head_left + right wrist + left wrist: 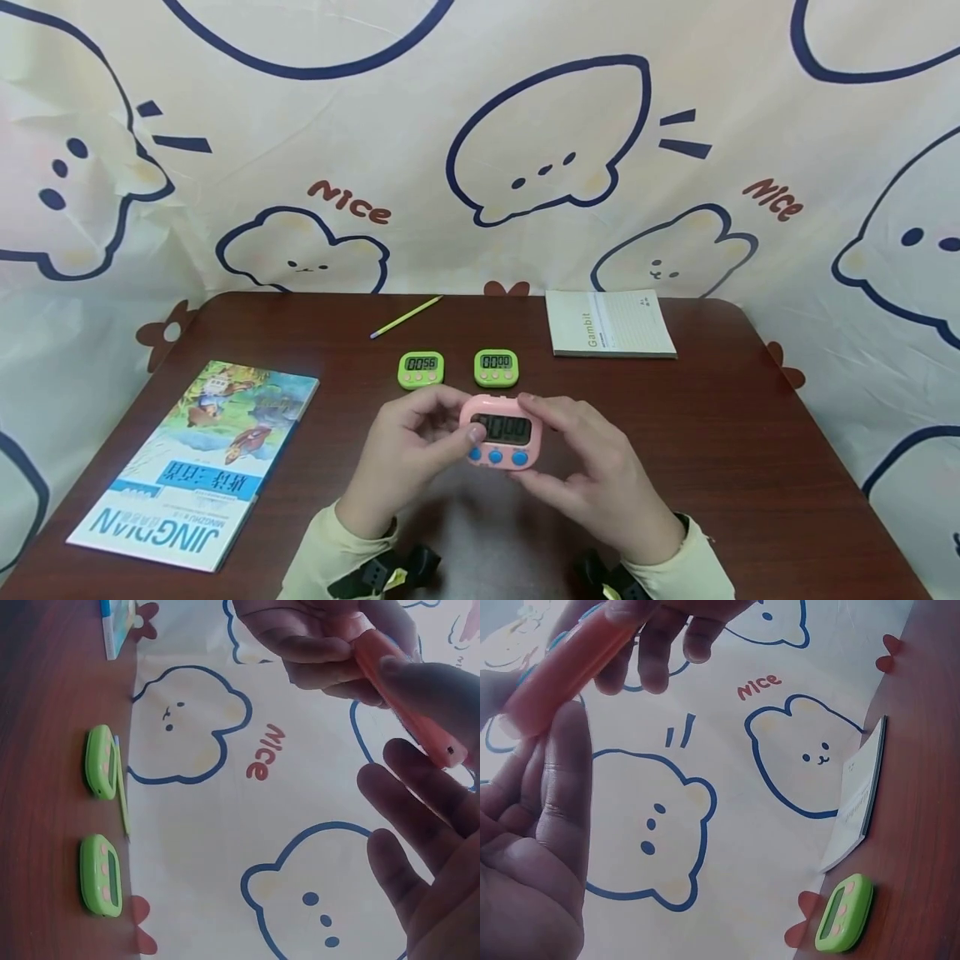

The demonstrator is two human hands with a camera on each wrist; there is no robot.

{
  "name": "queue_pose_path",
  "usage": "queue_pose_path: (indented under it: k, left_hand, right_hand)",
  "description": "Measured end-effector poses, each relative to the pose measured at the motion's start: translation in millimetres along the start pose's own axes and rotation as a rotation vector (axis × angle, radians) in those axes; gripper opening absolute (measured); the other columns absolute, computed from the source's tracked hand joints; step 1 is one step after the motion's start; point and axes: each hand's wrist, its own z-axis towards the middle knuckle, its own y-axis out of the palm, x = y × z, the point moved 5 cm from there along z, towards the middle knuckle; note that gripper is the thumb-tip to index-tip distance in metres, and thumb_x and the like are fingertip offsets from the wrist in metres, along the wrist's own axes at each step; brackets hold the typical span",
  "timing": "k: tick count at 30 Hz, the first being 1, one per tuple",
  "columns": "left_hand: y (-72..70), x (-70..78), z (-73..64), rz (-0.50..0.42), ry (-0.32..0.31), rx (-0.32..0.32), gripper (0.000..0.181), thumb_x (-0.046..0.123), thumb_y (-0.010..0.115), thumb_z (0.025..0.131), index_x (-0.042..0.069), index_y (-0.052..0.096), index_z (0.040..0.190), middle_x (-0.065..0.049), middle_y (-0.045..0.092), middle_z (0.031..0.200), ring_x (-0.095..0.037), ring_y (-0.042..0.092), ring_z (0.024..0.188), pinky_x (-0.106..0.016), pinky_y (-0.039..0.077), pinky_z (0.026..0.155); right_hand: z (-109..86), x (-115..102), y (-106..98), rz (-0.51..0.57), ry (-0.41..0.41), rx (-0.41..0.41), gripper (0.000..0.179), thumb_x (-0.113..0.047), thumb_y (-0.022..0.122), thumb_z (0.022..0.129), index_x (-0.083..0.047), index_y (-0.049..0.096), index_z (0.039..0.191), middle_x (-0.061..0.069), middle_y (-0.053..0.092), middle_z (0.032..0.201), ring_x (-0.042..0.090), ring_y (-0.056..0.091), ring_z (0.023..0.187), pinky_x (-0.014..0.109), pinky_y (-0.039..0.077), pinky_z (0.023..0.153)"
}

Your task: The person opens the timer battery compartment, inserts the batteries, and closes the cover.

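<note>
A pink digital timer (530,454) with blue buttons is held up over the table between both hands, its screen toward the head camera. My left hand (405,454) grips its left side, the thumb on the front by the screen and the fingers behind. My right hand (600,475) pinches its right side, with a finger at the top corner and the thumb at the bottom edge. Just beyond stand two green timers, the left one (421,370) reading 00:56 and the right one (496,368) showing zeros. In the right wrist view the pink timer (409,705) appears edge-on.
A colourful book (198,462) lies at the left of the brown table (750,467). At the back are a yellow-green pencil (406,317) and a pale notebook (611,323). A printed curtain (420,150) hangs behind the table.
</note>
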Motion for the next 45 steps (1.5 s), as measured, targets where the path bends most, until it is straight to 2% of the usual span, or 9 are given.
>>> queue_pose_path:
  k: [5, 10, 13, 17, 20, 29, 34, 41, 45]
  left_hand:
    - [2.4, -3.1, 0.4, -0.001, -0.025, -0.015, 0.019, 0.004, 0.076, 0.088, 0.003, 0.071, 0.107, -0.008, 0.072, 0.096, -0.017, 0.069, 0.079, -0.032, 0.062, 0.069]
    - [4.9, -2.8, 0.6, 0.008, 0.018, -0.047, 0.026, 0.006, 0.073, 0.092, 0.007, 0.07, 0.117, -0.004, 0.072, 0.105, -0.019, 0.068, 0.092, -0.033, 0.061, 0.077]
    - [5.6, 0.3, 0.0, 0.022, 0.074, -0.078, 0.041, 0.004, 0.077, 0.088, 0.008, 0.065, 0.127, -0.004, 0.071, 0.111, -0.02, 0.067, 0.097, -0.034, 0.061, 0.081]
    - [7.5, 4.0, -0.5, 0.075, 0.13, -0.116, 0.066, 0.005, 0.087, 0.078, 0.012, 0.058, 0.137, -0.001, 0.069, 0.117, -0.019, 0.067, 0.099, -0.034, 0.06, 0.082]
    - [8.4, 5.5, -0.7, 0.131, 0.154, -0.124, 0.075, 0.01, 0.092, 0.072, 0.015, 0.056, 0.139, 0.001, 0.066, 0.122, -0.016, 0.066, 0.1, -0.033, 0.06, 0.081]
    - [11.5, 5.0, 1.3, 0.274, 0.232, -0.087, 0.072, 0.018, 0.092, 0.073, 0.014, 0.06, 0.137, 0.0, 0.061, 0.13, -0.016, 0.059, 0.117, -0.034, 0.057, 0.093]
    - [19.3, -5.0, 4.8, 0.309, 0.236, -0.026, 0.068, 0.02, 0.091, 0.074, 0.012, 0.063, 0.136, 0.0, 0.062, 0.129, -0.015, 0.061, 0.115, -0.032, 0.056, 0.094]
    - [41.3, -35.1, 21.6, 0.278, 0.139, 0.008, 0.067, 0.023, 0.092, 0.074, 0.015, 0.064, 0.134, 0.006, 0.062, 0.123, -0.008, 0.063, 0.106, -0.029, 0.057, 0.091]
    - [56.9, -56.2, 29.4, 0.265, 0.104, 0.045, 0.064, 0.022, 0.091, 0.074, 0.013, 0.065, 0.133, 0.005, 0.063, 0.119, -0.007, 0.063, 0.103, -0.03, 0.058, 0.089]
  right_hand:
    - [-1.5, 4, 0, 0.041, 0.035, -0.015, 0.07, -0.014, 0.089, 0.078, -0.008, 0.056, 0.139, 0.003, 0.068, 0.114, 0.015, 0.061, 0.099, 0.019, 0.053, 0.09]
    - [-3.2, 10, -1, 0.127, 0.055, -0.013, 0.064, -0.026, 0.082, 0.085, -0.006, 0.055, 0.14, 0.003, 0.067, 0.113, 0.013, 0.062, 0.097, 0.021, 0.057, 0.085]
    - [-3.4, 13, -3, 0.168, 0.058, -0.006, 0.066, -0.021, 0.085, 0.083, -0.004, 0.055, 0.139, 0.004, 0.067, 0.112, 0.014, 0.062, 0.096, 0.021, 0.057, 0.082]
    - [-4.5, 16, -5, 0.199, 0.11, -0.016, 0.074, -0.009, 0.09, 0.075, -0.005, 0.055, 0.14, 0.005, 0.067, 0.115, 0.014, 0.061, 0.097, 0.023, 0.058, 0.08]
    - [-5.6, 18, -6, 0.202, 0.173, -0.036, 0.079, -0.004, 0.091, 0.071, -0.008, 0.054, 0.141, 0.003, 0.067, 0.12, 0.013, 0.061, 0.099, 0.025, 0.058, 0.079]
    - [-7.1, 26, -7, 0.175, 0.272, -0.06, 0.081, -0.007, 0.091, 0.072, -0.014, 0.054, 0.144, -0.001, 0.064, 0.121, 0.013, 0.059, 0.101, 0.027, 0.057, 0.08]
    - [-11.3, 41, -8, 0.14, 0.334, -0.049, 0.08, -0.012, 0.092, 0.073, -0.018, 0.055, 0.144, -0.002, 0.058, 0.128, 0.014, 0.058, 0.108, 0.03, 0.058, 0.083]
    - [-22.5, 75, -14, 0.042, 0.412, -0.087, 0.079, -0.016, 0.09, 0.077, -0.017, 0.052, 0.146, -0.003, 0.06, 0.126, 0.012, 0.058, 0.102, 0.025, 0.056, 0.084]
    - [-31.2, 95, -15, 0.011, 0.49, -0.088, 0.074, -0.016, 0.088, 0.079, -0.017, 0.053, 0.144, -0.005, 0.063, 0.119, 0.014, 0.058, 0.095, 0.034, 0.057, 0.077]
